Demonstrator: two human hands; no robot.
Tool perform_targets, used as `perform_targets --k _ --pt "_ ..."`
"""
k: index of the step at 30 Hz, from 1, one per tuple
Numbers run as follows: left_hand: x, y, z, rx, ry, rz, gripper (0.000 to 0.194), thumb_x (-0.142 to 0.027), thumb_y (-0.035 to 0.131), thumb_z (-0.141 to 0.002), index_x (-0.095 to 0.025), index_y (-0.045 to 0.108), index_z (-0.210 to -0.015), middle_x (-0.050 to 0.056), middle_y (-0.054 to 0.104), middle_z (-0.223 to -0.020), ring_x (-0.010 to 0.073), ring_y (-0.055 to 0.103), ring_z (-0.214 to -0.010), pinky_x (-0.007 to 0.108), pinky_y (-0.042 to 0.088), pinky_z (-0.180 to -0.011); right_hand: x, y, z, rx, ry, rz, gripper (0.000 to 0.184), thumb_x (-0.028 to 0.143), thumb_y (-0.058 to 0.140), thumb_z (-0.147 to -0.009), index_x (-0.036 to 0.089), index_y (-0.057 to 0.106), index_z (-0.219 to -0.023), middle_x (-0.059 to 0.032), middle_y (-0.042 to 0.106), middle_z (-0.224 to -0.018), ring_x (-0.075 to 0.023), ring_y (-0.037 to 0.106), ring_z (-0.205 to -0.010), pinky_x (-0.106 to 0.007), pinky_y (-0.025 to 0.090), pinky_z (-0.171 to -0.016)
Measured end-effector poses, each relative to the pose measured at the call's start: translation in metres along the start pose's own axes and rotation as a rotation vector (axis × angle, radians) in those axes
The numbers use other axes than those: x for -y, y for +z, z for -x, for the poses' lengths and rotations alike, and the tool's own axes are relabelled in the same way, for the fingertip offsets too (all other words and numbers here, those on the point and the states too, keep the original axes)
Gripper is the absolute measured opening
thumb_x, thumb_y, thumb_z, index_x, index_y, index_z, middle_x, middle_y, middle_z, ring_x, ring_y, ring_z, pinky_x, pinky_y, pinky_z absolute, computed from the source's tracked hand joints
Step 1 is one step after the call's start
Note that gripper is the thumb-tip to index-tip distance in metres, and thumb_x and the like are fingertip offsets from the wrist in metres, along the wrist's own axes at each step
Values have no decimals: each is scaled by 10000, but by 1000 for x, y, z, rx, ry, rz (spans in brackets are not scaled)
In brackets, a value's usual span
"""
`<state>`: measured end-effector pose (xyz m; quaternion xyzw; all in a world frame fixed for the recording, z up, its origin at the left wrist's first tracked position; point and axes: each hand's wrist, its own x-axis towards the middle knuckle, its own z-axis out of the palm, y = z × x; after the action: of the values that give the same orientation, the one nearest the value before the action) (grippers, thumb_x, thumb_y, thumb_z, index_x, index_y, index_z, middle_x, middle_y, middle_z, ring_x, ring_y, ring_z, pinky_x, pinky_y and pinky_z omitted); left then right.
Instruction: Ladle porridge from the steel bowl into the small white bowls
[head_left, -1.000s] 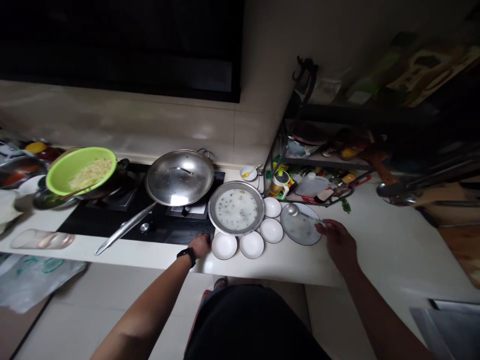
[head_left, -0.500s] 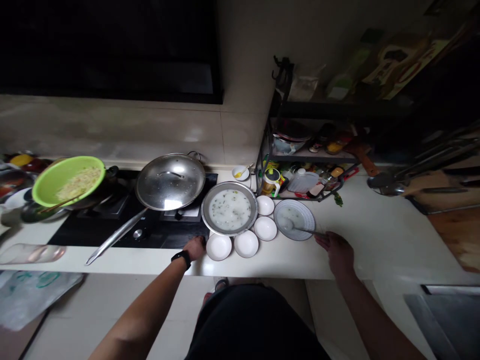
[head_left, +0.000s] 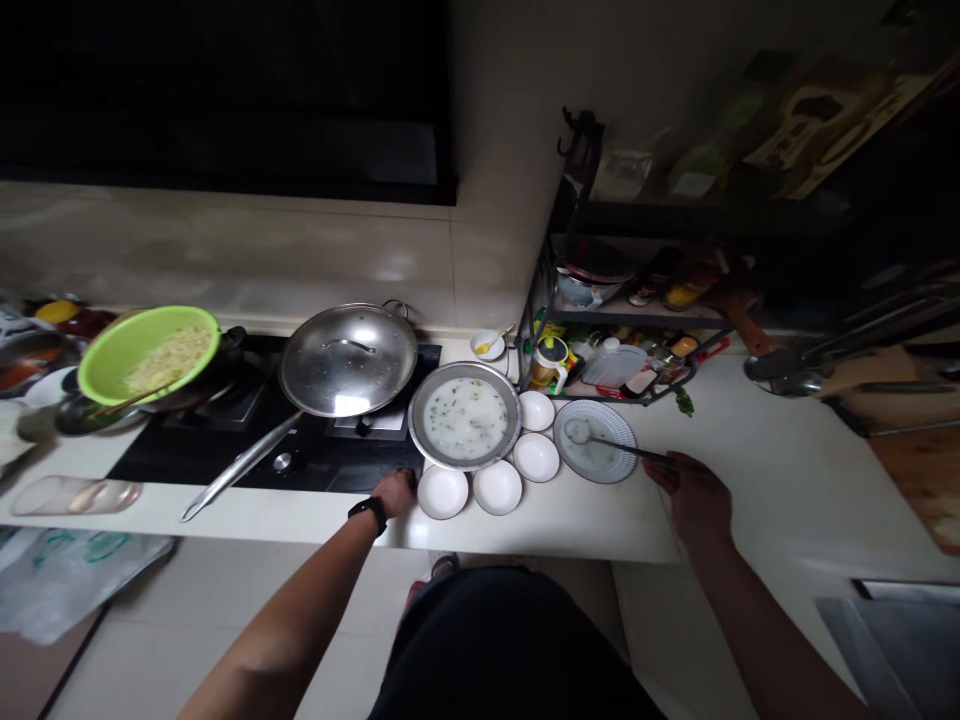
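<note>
My right hand (head_left: 694, 497) is closed on the handle of a metal ladle (head_left: 615, 445) whose scoop lies in a blue patterned plate (head_left: 609, 462). My left hand (head_left: 395, 491) rests on the counter edge by the hob, beside the leftmost of several small white bowls (head_left: 443, 491); its fingers are curled and hold nothing I can see. A black band is on that wrist. A steel basin of white porridge with green bits (head_left: 465, 416) stands behind the bowls.
A lidded steel wok (head_left: 347, 359) with a long handle sits on the black hob (head_left: 210, 450). A green bowl of noodles (head_left: 148, 352) rests on a pot at the left. A wire rack of bottles and jars (head_left: 615, 350) stands at the right.
The ladle scoop has settled from the plate's far rim into the plate, and my right hand has slid slightly right along the handle. The left hand has stayed put.
</note>
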<state>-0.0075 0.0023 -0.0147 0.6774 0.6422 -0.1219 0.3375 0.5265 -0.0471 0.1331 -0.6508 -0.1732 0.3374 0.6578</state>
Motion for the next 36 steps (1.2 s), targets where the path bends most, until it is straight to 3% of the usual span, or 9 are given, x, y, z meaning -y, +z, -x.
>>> perform_targets --k 9,13,15,19,22,24,27,33,36 --pt "-9 -7 10 -14 -15 -21 254 -333 623 -944 -165 749 -1086 181 782 -1183 299 751 -1099 340 543 -930 0 82 26 169 36 12 446 466 965 -673 159 696 -854 -43 767 -744 -256 807 -652 -384 704 -680" --pt "-9 -5 11 -27 -21 1 267 -348 629 -939 -162 752 -1087 184 775 -1192 311 745 -1101 350 540 -928 -22 133 52 273 131 87 367 458 901 -768 185 676 -866 -43 768 -722 -250 809 -677 -373 692 -704" --pt "-8 -4 10 -28 -18 10 273 -354 638 -937 -164 755 -1094 182 778 -1180 307 746 -1097 346 538 -926 -34 152 66 349 90 183 306 465 817 -857 197 676 -900 -50 764 -706 -254 807 -686 -386 688 -718" --pt "-8 -3 10 -37 -16 4 286 -369 639 -938 -157 755 -1090 187 775 -1181 307 741 -1111 344 535 -944 -45 165 89 766 -410 552 169 334 635 -975 228 750 -1037 -120 826 -1007 -279 811 -966 -442 655 -934" --pt "-9 -5 11 -37 -9 1 266 -361 640 -935 -157 748 -1067 186 774 -1185 309 739 -1115 345 534 -949 -43 159 99 1155 -832 834 309 179 597 -948 255 781 -1185 -133 768 -1317 -291 751 -1176 -450 601 -1058" --pt "-9 -6 12 -31 -8 5 244 -350 638 -936 -164 743 -1054 181 774 -1190 301 741 -1104 339 535 -941 -38 154 100 1271 -966 924 399 127 553 -951 262 771 -1256 -128 749 -1358 -281 741 -1191 -429 604 -1051" --pt "-9 -7 13 -26 -3 -7 234 -332 619 -949 -163 738 -1058 183 772 -1194 291 743 -1096 336 535 -937 -27 139 92 1205 -939 914 398 146 539 -959 267 781 -1251 -113 756 -1349 -280 735 -1197 -429 591 -1075" --pt "-6 -4 9 -25 3 -24 243 -349 610 -956 -165 741 -1046 181 777 -1160 294 747 -1082 349 537 -942 1 69 48 559 -602 766 226 389 643 -926 304 805 -1059 -69 805 -1210 -314 715 -1190 -500 515 -1168" --pt "-4 -2 7 -25 -3 -18 235 -343 622 -947 -168 744 -1046 178 781 -1154 288 749 -1076 345 535 -949 1 32 31 379 -553 808 309 526 620 -930 282 783 -1031 -95 819 -1118 -320 749 -1086 -513 538 -1123"
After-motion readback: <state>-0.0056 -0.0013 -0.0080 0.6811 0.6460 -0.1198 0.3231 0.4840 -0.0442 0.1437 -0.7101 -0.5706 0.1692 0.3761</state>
